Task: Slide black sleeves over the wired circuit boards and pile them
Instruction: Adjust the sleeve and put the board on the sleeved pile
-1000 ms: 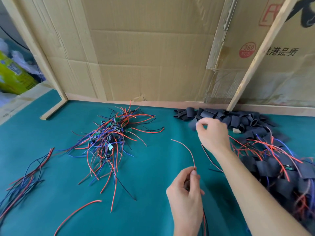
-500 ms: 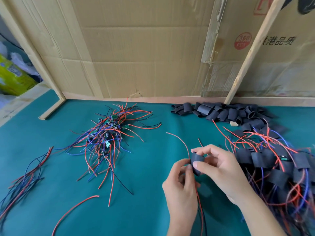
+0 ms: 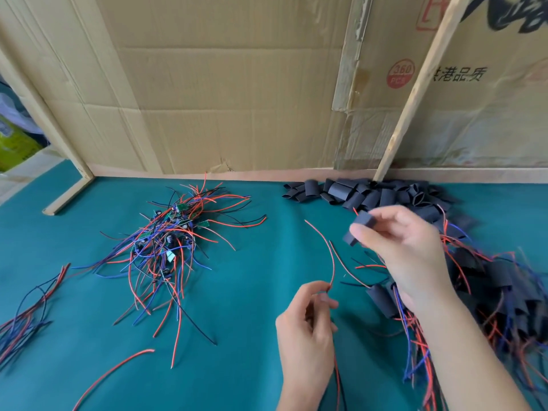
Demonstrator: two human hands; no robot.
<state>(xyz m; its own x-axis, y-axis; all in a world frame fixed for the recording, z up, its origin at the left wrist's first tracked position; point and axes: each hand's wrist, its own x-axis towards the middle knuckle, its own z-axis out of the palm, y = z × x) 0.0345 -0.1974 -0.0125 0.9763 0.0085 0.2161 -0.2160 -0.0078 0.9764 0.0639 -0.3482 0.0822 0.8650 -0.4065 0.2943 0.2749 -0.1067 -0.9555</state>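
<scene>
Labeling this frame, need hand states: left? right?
Left hand: pinching a red wire.
Right hand: pinching a black sleeve, raised above the table.
</scene>
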